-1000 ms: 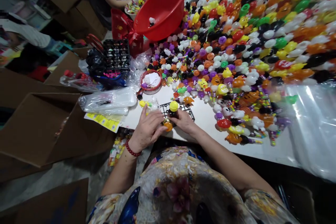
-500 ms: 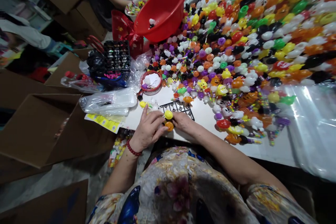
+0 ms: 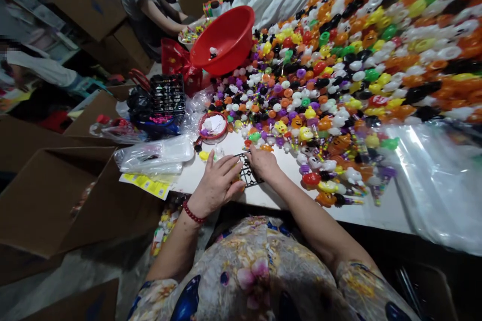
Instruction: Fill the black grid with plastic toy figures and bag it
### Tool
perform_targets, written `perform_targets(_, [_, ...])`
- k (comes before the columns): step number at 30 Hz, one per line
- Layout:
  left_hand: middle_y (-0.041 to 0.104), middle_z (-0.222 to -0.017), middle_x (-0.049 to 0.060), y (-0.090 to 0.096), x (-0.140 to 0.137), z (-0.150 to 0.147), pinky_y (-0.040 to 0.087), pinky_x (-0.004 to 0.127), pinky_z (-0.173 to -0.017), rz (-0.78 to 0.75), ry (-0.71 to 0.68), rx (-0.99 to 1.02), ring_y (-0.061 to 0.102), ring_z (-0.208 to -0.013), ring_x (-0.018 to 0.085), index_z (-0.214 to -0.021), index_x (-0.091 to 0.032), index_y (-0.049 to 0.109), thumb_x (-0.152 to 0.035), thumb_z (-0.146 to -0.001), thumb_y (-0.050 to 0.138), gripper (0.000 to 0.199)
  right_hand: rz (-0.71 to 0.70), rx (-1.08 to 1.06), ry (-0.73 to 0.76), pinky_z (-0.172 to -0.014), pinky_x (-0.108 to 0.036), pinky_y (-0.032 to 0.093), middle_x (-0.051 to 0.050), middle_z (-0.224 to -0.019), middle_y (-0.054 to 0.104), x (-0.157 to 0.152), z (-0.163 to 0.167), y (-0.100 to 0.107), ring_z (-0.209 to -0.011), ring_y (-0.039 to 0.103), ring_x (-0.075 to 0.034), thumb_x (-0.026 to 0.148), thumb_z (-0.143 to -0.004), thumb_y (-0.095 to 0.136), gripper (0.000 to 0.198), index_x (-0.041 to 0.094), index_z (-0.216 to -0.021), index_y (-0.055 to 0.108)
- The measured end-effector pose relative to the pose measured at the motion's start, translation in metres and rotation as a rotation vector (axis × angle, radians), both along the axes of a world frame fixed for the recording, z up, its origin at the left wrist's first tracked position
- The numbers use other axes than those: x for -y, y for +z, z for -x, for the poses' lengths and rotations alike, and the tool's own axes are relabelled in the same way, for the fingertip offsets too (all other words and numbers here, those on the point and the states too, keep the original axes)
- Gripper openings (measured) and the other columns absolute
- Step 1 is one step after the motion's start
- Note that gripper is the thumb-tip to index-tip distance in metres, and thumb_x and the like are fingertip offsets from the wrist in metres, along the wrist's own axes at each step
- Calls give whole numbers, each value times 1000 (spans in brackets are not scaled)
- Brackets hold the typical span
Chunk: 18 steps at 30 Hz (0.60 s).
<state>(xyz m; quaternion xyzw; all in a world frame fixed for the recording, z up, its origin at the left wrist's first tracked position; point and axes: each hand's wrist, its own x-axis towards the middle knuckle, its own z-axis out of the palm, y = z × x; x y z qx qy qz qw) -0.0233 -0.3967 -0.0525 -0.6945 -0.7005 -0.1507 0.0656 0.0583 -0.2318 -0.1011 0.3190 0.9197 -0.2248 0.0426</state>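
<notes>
Black grid tray (image 3: 248, 175) at near edge of counter (image 3: 278, 195); left hand (image 3: 218, 183) flat on it, fingers spread, clamping nothing; right hand (image 3: 262, 163) on tray's far side, grip hidden; risk: tray slips off edge, or sleeve drags toy pile (image 3: 320, 110).

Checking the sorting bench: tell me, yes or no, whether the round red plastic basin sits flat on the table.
No, the round red plastic basin is tipped up, leaning on the toy pile.
</notes>
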Motion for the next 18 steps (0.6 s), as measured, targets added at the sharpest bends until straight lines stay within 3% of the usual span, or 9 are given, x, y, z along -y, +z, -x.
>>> perform_targets(4, [67,-124,13,0,2,1,16,61,-122,-12,-3,19,59,-121,24,-124,-17,58,-35,-99,46,33,-99,-37,-5,-68,-29,45,-17,-98,73,-1,-13,-1,-87,70,-26,40,-102,39,33,16,-112,60])
perform_targets(7, [66,-126,13,-1,8,3,14,61,-122,-9,-6,58,58,-123,24,-127,-18,57,-36,-99,46,35,-43,-229,-62,-66,-27,42,-9,-90,73,-1,-31,-14,-79,68,-21,37,-97,48,19,21,-99,60])
perform_targets(10, [63,-131,13,-2,12,7,15,60,-122,-35,10,89,56,-127,24,-132,-19,54,-36,-99,44,38,164,-439,-180,-64,-27,43,-4,-80,70,0,-45,-28,-70,64,-19,35,-88,55,12,23,-88,56])
perform_targets(13, [62,-133,12,-2,13,13,19,58,-122,-56,62,103,53,-130,24,-134,-20,52,-35,-101,40,39,454,-615,-299,-61,-27,45,-2,-79,69,3,-49,-36,-64,62,-17,40,-80,60,21,23,-90,53])
perform_targets(16, [63,-132,11,-4,12,18,21,58,-121,-59,120,103,54,-129,23,-132,-21,55,-31,-101,37,37,667,-719,-306,-61,-28,46,-1,-77,69,6,-47,-39,-64,61,-16,43,-76,61,30,22,-96,55])
perform_targets(18, [63,-131,12,-6,10,20,23,58,-120,-71,129,106,53,-129,23,-131,-20,55,-31,-101,37,37,705,-734,-258,-63,-28,47,-1,-76,68,7,-44,-38,-65,60,-16,41,-77,59,27,21,-94,58])
